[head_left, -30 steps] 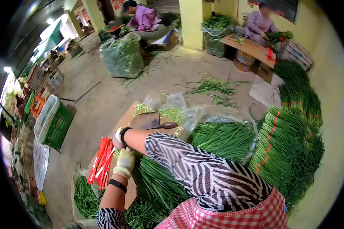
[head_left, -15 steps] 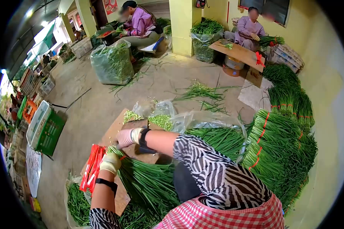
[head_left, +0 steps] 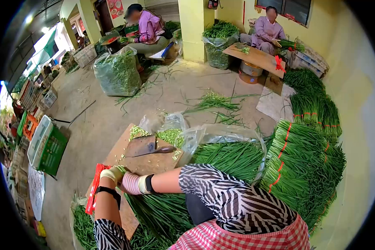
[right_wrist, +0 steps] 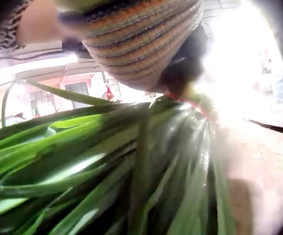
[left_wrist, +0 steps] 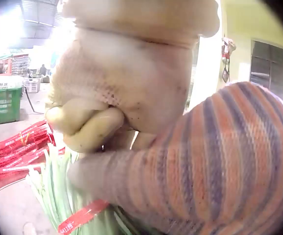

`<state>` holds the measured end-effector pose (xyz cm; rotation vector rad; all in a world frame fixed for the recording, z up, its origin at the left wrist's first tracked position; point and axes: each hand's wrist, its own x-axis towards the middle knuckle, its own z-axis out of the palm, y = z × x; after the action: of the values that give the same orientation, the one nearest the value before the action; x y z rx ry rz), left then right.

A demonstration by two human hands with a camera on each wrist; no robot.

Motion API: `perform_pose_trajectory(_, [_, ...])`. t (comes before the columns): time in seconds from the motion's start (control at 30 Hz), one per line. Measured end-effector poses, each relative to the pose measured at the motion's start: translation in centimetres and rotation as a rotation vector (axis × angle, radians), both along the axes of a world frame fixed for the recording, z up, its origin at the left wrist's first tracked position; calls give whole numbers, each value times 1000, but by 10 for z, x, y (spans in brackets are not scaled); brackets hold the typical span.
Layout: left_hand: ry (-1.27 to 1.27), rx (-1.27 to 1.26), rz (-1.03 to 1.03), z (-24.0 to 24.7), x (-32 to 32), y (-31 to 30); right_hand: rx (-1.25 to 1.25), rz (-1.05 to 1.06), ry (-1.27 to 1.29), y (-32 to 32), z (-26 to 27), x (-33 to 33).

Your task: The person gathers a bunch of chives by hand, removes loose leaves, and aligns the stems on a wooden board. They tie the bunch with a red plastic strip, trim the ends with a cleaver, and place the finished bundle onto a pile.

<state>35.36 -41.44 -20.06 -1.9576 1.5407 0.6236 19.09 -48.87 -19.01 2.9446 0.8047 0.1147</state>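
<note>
A bundle of garlic chives point(head_left: 158, 214) lies across the wooden board point(head_left: 159, 164), leaves toward the person's lap, with a red printed tie point(left_wrist: 83, 218) around its pale stems. My right hand point(head_left: 134, 183), in a striped glove, grips the bundle beside the tie. Next to it my left hand point(head_left: 112, 174), in a pale glove, has its fingers curled at the stem ends; the palm side is hidden. A pile of red ties point(head_left: 95, 189) lies just left of the left hand. Farther back on the board rests a cleaver point(head_left: 141, 146), its dark handle pointing right.
Chopped stem ends point(head_left: 171, 136) lie behind the cleaver. A plastic-lined heap of loose chives point(head_left: 225, 156) sits to the right, beside stacked tied bundles point(head_left: 285, 166) along the wall. A green crate point(head_left: 52, 152) stands left. Two people in purple work farther back.
The right hand moved off the bundle toward the cleaver, then came back down onto the stems beside the left hand. The left hand shifted slightly toward the stem ends. The cleaver is uncovered now.
</note>
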Motion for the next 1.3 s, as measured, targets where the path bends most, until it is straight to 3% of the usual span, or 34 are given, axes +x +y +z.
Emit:
perform_pose_trajectory(0.07, [-27, 58, 49, 18, -12, -4, -89, 108, 31, 5, -14, 16])
perform_pose_trajectory(0.17, [-51, 116, 105, 28, -20, -7, -35, 95, -56, -5, 8, 3])
perform_pose_trajectory(0.2, [-61, 127, 110, 30, -20, -7, -11, 121, 127, -4, 13, 8])
perform_pose_trajectory(0.3, [-95, 144, 126, 33, -20, -11, -35, 151, 102, -9, 19, 5])
perform_pose_trajectory(0.33, [-112, 148, 131, 34, -21, -11, -32, 176, -33, -9, -1, 8])
perform_pose_trajectory(0.37, [-134, 147, 143, 33, -21, -12, 169, 117, -99, -9, -20, 11])
perform_pose_trajectory(0.43, [-216, 151, 168, 39, -22, -9, 7, 112, -163, -14, -4, 7])
perform_pose_trajectory(0.53, [-370, 213, 273, 57, -34, -10, 579, -33, -5, -39, 3, -9])
perform_pose_trajectory(0.57, [-338, 196, 337, 61, -38, -5, 495, 35, -9, -41, 6, -5])
perform_pose_trajectory(0.6, [-128, 61, 429, 62, -42, 15, 415, 104, -15, -44, 9, -1])
perform_pose_trajectory(0.63, [94, -53, 518, 61, -46, 34, 493, -29, 64, -46, 32, -15])
perform_pose_trajectory(0.67, [286, -214, 599, 63, -45, 39, 711, -94, 173, -43, 20, -11])
perform_pose_trajectory(0.7, [467, -386, 668, 61, -46, 51, 515, -45, 103, -42, 20, -10])
perform_pose_trajectory(0.73, [296, -359, 635, 50, -44, 55, 550, -118, 116, -43, 25, -13])
perform_pose_trajectory(0.83, [553, -701, 993, 27, -68, 75, 704, -324, 216, -41, -5, -1])
perform_pose_trajectory(0.9, [472, -1011, 1014, 13, -98, 79, 808, -366, 251, -40, -17, 10])
perform_pose_trajectory(0.93, [85, -1049, 810, 27, -127, 72, 759, -374, 266, -41, -9, 11])
perform_pose_trajectory(1.03, [-43, -979, 656, 33, -147, 63, 526, -233, 288, -42, 21, 17])
perform_pose_trajectory(1.1, [3, -1021, 686, 40, -148, 65, 586, -163, 242, -51, 17, 25])
perform_pose_trajectory(1.13, [3, -1003, 690, 50, -145, 70, 700, -236, 225, -53, 24, 23])
perform_pose_trajectory(1.2, [39, -1080, 886, 60, -130, 78, 894, -291, 164, -61, 36, 17])
perform_pose_trajectory(1.23, [50, -1180, 980, 58, -115, 82, 861, -250, 220, -67, 41, 13])
perform_pose_trajectory(1.3, [358, -1344, 971, 52, -91, 79, 652, -40, 196, -66, 47, 5])
